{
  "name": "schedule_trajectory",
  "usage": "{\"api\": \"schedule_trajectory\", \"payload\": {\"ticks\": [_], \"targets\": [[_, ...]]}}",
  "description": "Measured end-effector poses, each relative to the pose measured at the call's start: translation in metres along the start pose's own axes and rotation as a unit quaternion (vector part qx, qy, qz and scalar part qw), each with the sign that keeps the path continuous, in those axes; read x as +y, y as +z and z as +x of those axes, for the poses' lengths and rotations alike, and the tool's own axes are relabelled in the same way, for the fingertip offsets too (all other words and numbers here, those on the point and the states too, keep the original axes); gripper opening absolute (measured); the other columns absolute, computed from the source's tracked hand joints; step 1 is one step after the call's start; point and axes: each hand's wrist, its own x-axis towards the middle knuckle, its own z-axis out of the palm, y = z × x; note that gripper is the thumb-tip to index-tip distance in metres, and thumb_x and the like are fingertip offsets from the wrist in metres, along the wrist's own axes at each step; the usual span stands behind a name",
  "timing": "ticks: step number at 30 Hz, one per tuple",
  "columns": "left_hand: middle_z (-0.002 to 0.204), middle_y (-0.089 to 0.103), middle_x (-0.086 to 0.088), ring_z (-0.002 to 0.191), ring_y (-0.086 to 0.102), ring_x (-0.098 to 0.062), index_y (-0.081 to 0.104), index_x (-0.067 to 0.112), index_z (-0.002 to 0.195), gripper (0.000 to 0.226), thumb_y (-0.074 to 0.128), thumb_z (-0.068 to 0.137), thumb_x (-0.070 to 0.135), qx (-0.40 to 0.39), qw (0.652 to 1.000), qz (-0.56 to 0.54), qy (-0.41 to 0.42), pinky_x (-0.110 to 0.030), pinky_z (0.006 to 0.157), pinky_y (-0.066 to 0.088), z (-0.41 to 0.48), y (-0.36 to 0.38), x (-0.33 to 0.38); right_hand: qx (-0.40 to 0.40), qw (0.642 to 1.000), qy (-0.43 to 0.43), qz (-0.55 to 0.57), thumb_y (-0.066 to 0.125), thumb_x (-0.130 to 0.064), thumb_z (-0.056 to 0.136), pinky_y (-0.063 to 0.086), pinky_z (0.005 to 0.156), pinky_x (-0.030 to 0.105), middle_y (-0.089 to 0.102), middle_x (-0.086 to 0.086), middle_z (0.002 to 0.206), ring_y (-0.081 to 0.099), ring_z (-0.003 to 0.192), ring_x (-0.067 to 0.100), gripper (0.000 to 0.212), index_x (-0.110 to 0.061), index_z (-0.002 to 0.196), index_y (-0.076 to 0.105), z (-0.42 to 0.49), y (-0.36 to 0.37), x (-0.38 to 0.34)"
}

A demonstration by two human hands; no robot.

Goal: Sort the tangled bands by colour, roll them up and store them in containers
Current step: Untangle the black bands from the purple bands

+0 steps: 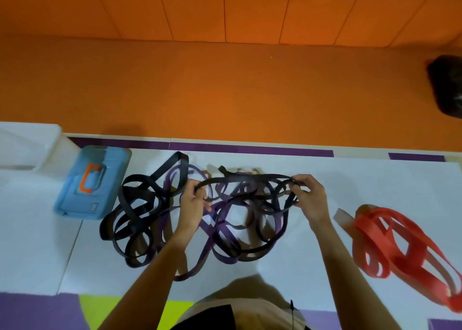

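Note:
A tangle of black bands (pixel 135 212) and purple bands (pixel 222 229) lies on the white surface (pixel 325 184) in front of me. My left hand (pixel 193 202) grips one end of a raised black band loop (pixel 247 178), and my right hand (pixel 308 197) grips its other end. The loop is stretched between both hands above the tangle. A separate bunch of red bands (pixel 397 242) lies to the right, apart from the tangle.
A blue container (pixel 93 182) with an orange latch sits shut at the left, with a white box (pixel 30 144) behind it. A black bag (pixel 447 87) stands on the orange floor at the far right. Purple and yellow mat tiles (pixel 100 309) border the near edge.

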Motion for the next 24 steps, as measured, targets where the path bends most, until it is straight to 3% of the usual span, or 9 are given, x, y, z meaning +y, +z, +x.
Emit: {"api": "schedule_trajectory", "payload": {"ticks": [3,6,8,10,13,16,19,21,24], "targets": [[0.086,0.066,0.009,0.070,0.067,-0.005,0.058,0.036,0.103,0.026,0.054,0.107,0.011,0.022,0.998,0.059,0.027,-0.021,0.065,0.059,0.007,-0.004,0.014,-0.006,0.998,0.012,-0.064,0.072,-0.002,0.092,0.064,0.079,0.046,0.077,0.005,0.093,0.076,0.089,0.029,0.013,-0.013,0.098,0.071,0.009,0.005,0.023],[0.098,0.070,0.004,0.089,0.070,-0.017,0.060,0.031,0.110,0.019,0.071,0.098,0.023,-0.040,0.971,0.234,0.007,-0.031,0.077,0.057,0.017,0.004,0.015,-0.015,0.993,0.004,-0.121,0.072,-0.004,0.091,0.049,0.069,0.011,0.074,-0.007,0.081,0.074,0.089,0.028,0.015,-0.019,0.090,0.073,0.017,0.007,0.045],[0.108,0.071,0.002,0.100,0.070,-0.019,0.060,0.023,0.121,0.041,0.080,0.090,0.041,-0.116,0.932,0.340,-0.038,-0.034,0.086,0.055,0.016,0.014,0.008,-0.059,0.988,0.040,-0.134,0.073,-0.006,0.091,0.050,0.070,0.018,0.076,0.002,0.084,0.074,0.092,0.032,0.011,-0.016,0.093,0.076,0.024,0.008,0.060],[0.116,0.072,0.000,0.109,0.069,-0.023,0.060,0.021,0.126,0.057,0.081,0.085,0.055,-0.162,0.887,0.427,-0.062,-0.039,0.096,0.056,0.010,0.027,-0.004,-0.118,0.983,0.075,-0.118,0.073,-0.005,0.093,0.056,0.090,0.038,0.077,0.011,0.102,0.072,0.105,0.036,0.014,-0.009,0.106,0.076,0.031,0.009,0.069],[0.116,0.073,-0.001,0.112,0.070,-0.023,0.064,0.020,0.125,0.053,0.073,0.091,0.060,-0.137,0.842,0.521,-0.038,-0.036,0.096,0.054,0.003,0.046,-0.024,-0.160,0.982,0.056,-0.081,0.070,0.001,0.096,0.051,0.109,0.052,0.073,0.014,0.124,0.068,0.118,0.036,0.034,-0.006,0.129,0.070,0.035,0.011,0.074],[0.106,0.073,-0.001,0.103,0.071,-0.020,0.067,0.019,0.116,0.032,0.054,0.106,0.047,-0.042,0.837,0.546,-0.002,-0.025,0.081,0.046,-0.003,0.053,-0.038,-0.178,0.982,0.021,-0.054,0.069,0.004,0.097,0.050,0.112,0.049,0.069,0.011,0.134,0.066,0.124,0.031,0.050,-0.009,0.144,0.061,0.040,0.011,0.077],[0.096,0.070,0.001,0.099,0.072,-0.019,0.068,0.018,0.109,0.028,0.051,0.109,0.039,0.010,0.852,0.522,0.025,-0.024,0.080,0.045,-0.010,0.050,-0.047,-0.193,0.981,-0.002,-0.033,0.067,0.005,0.098,0.050,0.112,0.047,0.067,0.013,0.138,0.066,0.123,0.031,0.058,-0.014,0.151,0.056,0.047,0.011,0.078],[0.091,0.064,0.006,0.097,0.072,-0.018,0.067,0.019,0.105,0.024,0.055,0.107,0.039,0.011,0.865,0.501,0.031,-0.023,0.079,0.045,-0.013,0.045,-0.049,-0.200,0.979,-0.016,-0.028,0.070,0.006,0.096,0.052,0.108,0.048,0.069,0.010,0.131,0.068,0.114,0.031,0.055,-0.020,0.145,0.063,0.052,0.011,0.078],[0.103,0.068,0.002,0.100,0.068,-0.014,0.068,0.016,0.110,0.024,0.066,0.102,0.038,-0.013,0.868,0.492,0.066,-0.023,0.086,0.051,-0.018,0.036,-0.049,-0.152,0.988,0.017,0.036,0.078,0.001,0.091,0.060,0.098,0.038,0.074,0.002,0.118,0.072,0.109,0.030,0.036,-0.023,0.117,0.080,0.059,0.006,0.072]]}}
